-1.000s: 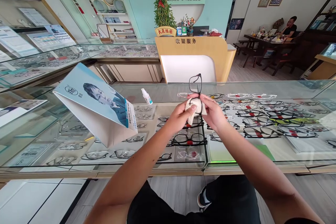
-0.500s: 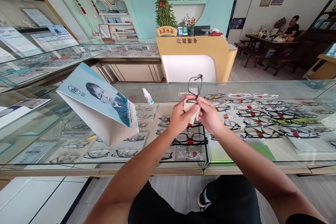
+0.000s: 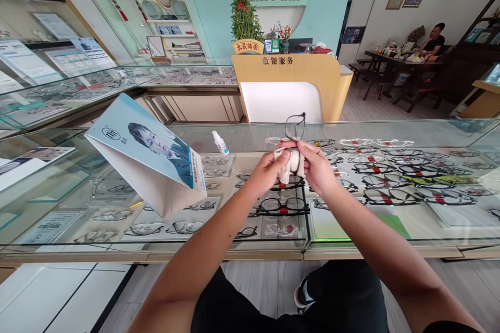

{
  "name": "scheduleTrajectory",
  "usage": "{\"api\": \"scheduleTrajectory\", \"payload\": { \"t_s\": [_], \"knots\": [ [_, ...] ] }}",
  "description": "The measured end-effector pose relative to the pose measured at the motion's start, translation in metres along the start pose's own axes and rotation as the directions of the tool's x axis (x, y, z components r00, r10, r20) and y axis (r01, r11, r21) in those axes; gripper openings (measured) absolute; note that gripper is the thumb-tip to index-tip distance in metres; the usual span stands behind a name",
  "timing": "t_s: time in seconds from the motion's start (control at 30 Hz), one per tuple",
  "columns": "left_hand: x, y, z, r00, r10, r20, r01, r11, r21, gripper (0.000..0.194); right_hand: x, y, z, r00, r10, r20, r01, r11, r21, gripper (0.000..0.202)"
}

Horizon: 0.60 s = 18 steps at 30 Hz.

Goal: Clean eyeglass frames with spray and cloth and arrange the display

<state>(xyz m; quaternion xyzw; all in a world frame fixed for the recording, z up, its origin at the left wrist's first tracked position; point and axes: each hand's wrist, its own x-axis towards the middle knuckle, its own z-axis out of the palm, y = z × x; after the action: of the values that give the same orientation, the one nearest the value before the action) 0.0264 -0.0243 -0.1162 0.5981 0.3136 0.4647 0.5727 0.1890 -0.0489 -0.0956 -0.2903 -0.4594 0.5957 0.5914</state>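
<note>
Above the glass counter, my left hand (image 3: pixel 269 167) pinches a cream cloth (image 3: pixel 285 167) that lies around the lower lens of a pair of dark-framed glasses (image 3: pixel 295 127). My right hand (image 3: pixel 315 164) grips the same glasses near the bridge, its thumb and fingers pressed together beside the cloth. The other lens sticks up above my fingers, bare. Part of the frame shows against the cloth between both hands. A small white spray bottle (image 3: pixel 220 142) stands on the counter, left of my hands.
Rows of glasses (image 3: pixel 390 182) lie inside the glass display counter (image 3: pixel 156 256). A folded blue poster stand (image 3: pixel 148 151) is on its left part. Beyond are a wooden cashier desk (image 3: pixel 332 78) and a seated person (image 3: pixel 434 40) at a dark table.
The glasses have shifted slightly right. My left thumb has moved off the middle of the cloth to its left, and more of the cloth shows, spread around the lower lens.
</note>
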Motion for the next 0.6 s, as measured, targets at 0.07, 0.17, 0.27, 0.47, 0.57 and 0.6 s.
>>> {"api": "scheduleTrajectory", "payload": {
  "t_s": [0.07,0.17,0.27,0.47,0.57,0.6],
  "knots": [
    [0.0,0.002,-0.007,0.996,-0.024,0.081,0.025,1.0,-0.002,0.071,0.002,-0.001,-0.002,1.0,0.006,0.008,-0.006,1.0,0.027,0.05],
    [-0.002,0.004,-0.012,0.987,-0.024,0.156,0.018,0.999,0.043,0.065,0.004,-0.001,-0.004,1.0,-0.005,0.015,0.004,0.999,0.044,0.046],
    [-0.002,0.004,-0.008,0.991,0.025,0.133,-0.038,0.995,0.092,0.064,0.005,0.0,-0.003,1.0,-0.022,0.004,0.022,1.0,0.019,0.046],
    [-0.006,0.005,0.012,0.995,0.095,0.028,-0.095,0.995,-0.007,0.062,-0.001,0.012,0.003,0.999,-0.048,0.014,0.049,0.997,-0.056,0.061],
    [-0.008,0.005,0.015,0.996,0.065,-0.058,-0.066,0.998,-0.017,0.07,-0.003,0.019,0.003,0.991,-0.108,0.083,0.114,0.991,-0.075,0.06],
    [-0.008,0.005,0.014,0.996,0.053,-0.073,-0.054,0.998,-0.013,0.073,-0.003,0.019,0.003,0.987,-0.124,0.1,0.133,0.987,-0.086,0.06]
  ]
}}
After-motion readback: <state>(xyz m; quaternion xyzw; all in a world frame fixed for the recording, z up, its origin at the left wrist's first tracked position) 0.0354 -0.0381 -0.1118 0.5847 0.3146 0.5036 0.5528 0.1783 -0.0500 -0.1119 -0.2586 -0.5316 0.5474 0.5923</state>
